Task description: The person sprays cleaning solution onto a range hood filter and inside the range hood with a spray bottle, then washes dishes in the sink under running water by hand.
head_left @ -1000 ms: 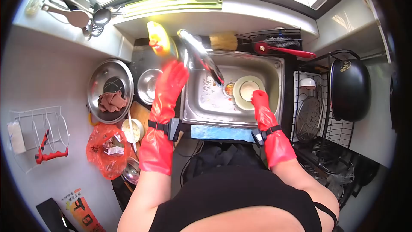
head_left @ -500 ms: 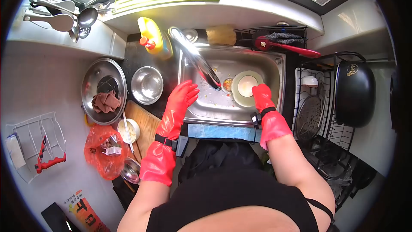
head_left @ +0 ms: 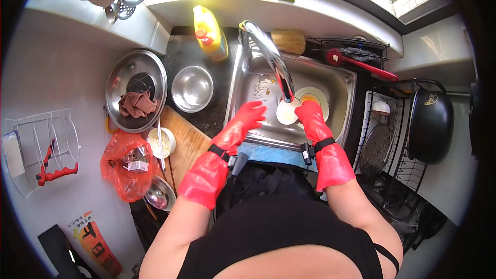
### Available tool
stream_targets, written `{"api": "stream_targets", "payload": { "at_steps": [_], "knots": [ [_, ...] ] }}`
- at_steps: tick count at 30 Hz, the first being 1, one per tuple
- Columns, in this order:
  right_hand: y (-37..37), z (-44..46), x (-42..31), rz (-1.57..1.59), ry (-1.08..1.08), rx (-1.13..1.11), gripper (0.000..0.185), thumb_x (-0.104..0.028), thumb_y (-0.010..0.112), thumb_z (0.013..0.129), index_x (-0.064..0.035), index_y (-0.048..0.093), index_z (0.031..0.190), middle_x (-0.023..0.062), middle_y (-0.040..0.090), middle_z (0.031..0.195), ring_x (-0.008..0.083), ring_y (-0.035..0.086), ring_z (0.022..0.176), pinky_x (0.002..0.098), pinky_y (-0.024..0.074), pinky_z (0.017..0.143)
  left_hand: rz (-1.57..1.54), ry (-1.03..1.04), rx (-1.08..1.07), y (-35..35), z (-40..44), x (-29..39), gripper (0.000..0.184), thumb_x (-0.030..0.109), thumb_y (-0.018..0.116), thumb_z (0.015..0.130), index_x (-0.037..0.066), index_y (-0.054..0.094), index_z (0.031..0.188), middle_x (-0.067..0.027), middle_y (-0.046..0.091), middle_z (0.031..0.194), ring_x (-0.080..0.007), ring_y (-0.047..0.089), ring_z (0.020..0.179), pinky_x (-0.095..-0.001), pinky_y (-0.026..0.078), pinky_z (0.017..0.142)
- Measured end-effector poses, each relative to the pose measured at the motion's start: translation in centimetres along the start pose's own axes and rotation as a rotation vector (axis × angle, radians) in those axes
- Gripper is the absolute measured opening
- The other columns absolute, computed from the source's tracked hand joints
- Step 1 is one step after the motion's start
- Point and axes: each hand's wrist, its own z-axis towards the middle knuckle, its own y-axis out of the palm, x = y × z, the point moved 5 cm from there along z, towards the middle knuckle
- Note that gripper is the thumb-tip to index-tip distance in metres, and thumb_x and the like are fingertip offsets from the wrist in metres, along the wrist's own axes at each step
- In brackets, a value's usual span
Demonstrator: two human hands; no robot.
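Note:
My right hand (head_left: pixel 311 115), in a red rubber glove, grips the edge of a small white bowl (head_left: pixel 287 111) below the faucet spout. Behind that hand, a pale plate (head_left: pixel 323 98) rests in the steel sink (head_left: pixel 338 116), partly hidden. My left hand (head_left: pixel 251 115), gloved in red too, hovers over the sink's left front with its fingers apart and nothing in them. The chrome faucet (head_left: pixel 273 62) arches over the basin between the hands. White and orange scraps (head_left: pixel 264 89) lie on the sink floor.
Left of the sink stand a metal bowl (head_left: pixel 192 89), a yellow bottle (head_left: pixel 211 36), a large lid with a brown cloth (head_left: pixel 138 104), a cutting board (head_left: pixel 181 137) and a red plastic bag (head_left: pixel 124 175). A wire dish rack (head_left: pixel 395 124) stands on the right.
My right hand has taken the white bowl off the plate and moved it left, under the spout. My left hand has come in over the sink. The camera view has shifted too.

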Motion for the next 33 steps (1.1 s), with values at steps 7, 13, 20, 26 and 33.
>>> {"api": "stream_targets", "payload": {
  "at_steps": [7, 13, 20, 26, 33],
  "knots": [
    [-0.3, -4.0, -3.0, 0.190, 0.009, -0.127, 0.037, -0.018, 0.069, 0.079, 0.0058, 0.065, 0.106, 0.0164, 0.071, 0.076, 0.0256, 0.070, 0.065, 0.0381, 0.0540, 0.062, -0.248, -0.079, -0.280, 3.9, 1.7, -5.9, 0.052, 0.024, 0.056, 0.097, 0.001, 0.045, 0.142, -0.0205, 0.061, 0.127, -0.0304, 0.069, 0.104, -0.0397, 0.059, 0.084],
    [1.9, -4.5, -2.7, 0.659, 0.068, -0.259, 0.078, -0.024, 0.084, 0.078, 0.0016, 0.043, 0.140, 0.0146, 0.068, 0.090, 0.0211, 0.065, 0.066, 0.0332, 0.0535, 0.062, -0.260, -0.166, -0.208, 3.1, 2.8, -8.6, 0.045, 0.020, 0.050, 0.097, -0.007, 0.053, 0.132, -0.0195, 0.070, 0.108, -0.0304, 0.071, 0.091, -0.0408, 0.059, 0.084],
    [0.1, -6.4, -6.3, 0.258, -0.263, 0.001, 0.080, -0.037, 0.083, 0.073, -0.0020, 0.050, 0.138, 0.0179, 0.068, 0.102, 0.0301, 0.069, 0.090, 0.0401, 0.0540, 0.078, -0.509, -0.346, -0.299, 3.2, 2.2, -10.1, 0.049, 0.029, 0.060, 0.098, -0.003, 0.051, 0.134, -0.0227, 0.064, 0.124, -0.0327, 0.068, 0.102, -0.0430, 0.059, 0.088],
    [-0.3, -6.2, -6.9, -0.220, -0.363, 0.268, 0.056, -0.031, 0.081, 0.069, -0.0073, 0.064, 0.116, 0.0192, 0.069, 0.098, 0.0409, 0.068, 0.091, 0.0475, 0.0551, 0.081, -0.371, -0.308, -0.307, 1.3, -2.1, -7.6, 0.048, 0.033, 0.063, 0.097, 0.008, 0.053, 0.137, -0.0167, 0.065, 0.127, -0.0310, 0.068, 0.104, -0.0392, 0.059, 0.084],
    [-0.3, -3.0, 0.0, 0.340, -0.165, 0.029, 0.073, -0.034, 0.077, 0.079, -0.0055, 0.049, 0.139, 0.0126, 0.069, 0.091, 0.0244, 0.069, 0.077, 0.0409, 0.0538, 0.068, 0.034, 0.372, 0.102, -5.1, -2.6, -1.0, 0.036, 0.013, 0.064, 0.095, 0.003, 0.059, 0.129, -0.0120, 0.068, 0.120, -0.0193, 0.067, 0.100, -0.0312, 0.055, 0.085]
  ]
}}
